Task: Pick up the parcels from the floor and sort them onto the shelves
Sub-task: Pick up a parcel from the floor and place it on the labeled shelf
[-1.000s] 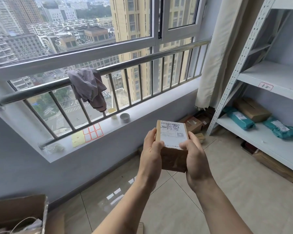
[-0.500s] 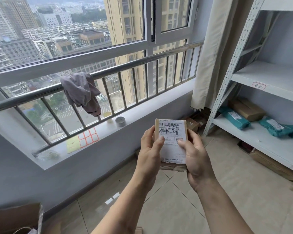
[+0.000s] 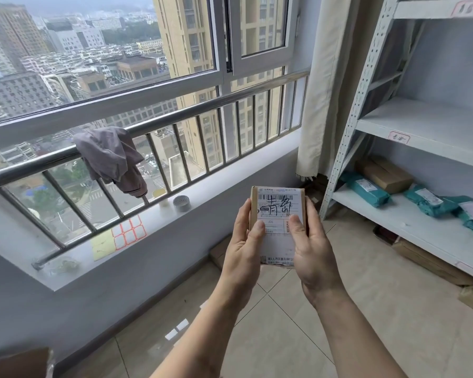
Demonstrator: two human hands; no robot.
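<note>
A small brown parcel (image 3: 277, 214) is held up in the air in front of the window rail (image 3: 175, 110). Both hands grip it. The left hand (image 3: 243, 246) wraps its left edge, with the thumb on the white label (image 3: 279, 227). The right hand (image 3: 311, 252) wraps the right edge, thumb on the label too. The parcel stands tall, its long side going up and down, and the label faces the person, so it looks like they are reading it.

The shelves (image 3: 421, 132) stand to the right of the parcel. The right hand is the nearer one to them. The low shelf has green bags (image 3: 366, 189) and a brown box (image 3: 385, 173) on it. The shelf above it, with a small tag (image 3: 398, 137) on its front edge, looks bare. More boxes lie on the floor (image 3: 366, 309) under the shelves.

I think the next move is to carry the parcel to the right. The parcel is clear of the shelf post (image 3: 347, 137), with open space between them.
</note>
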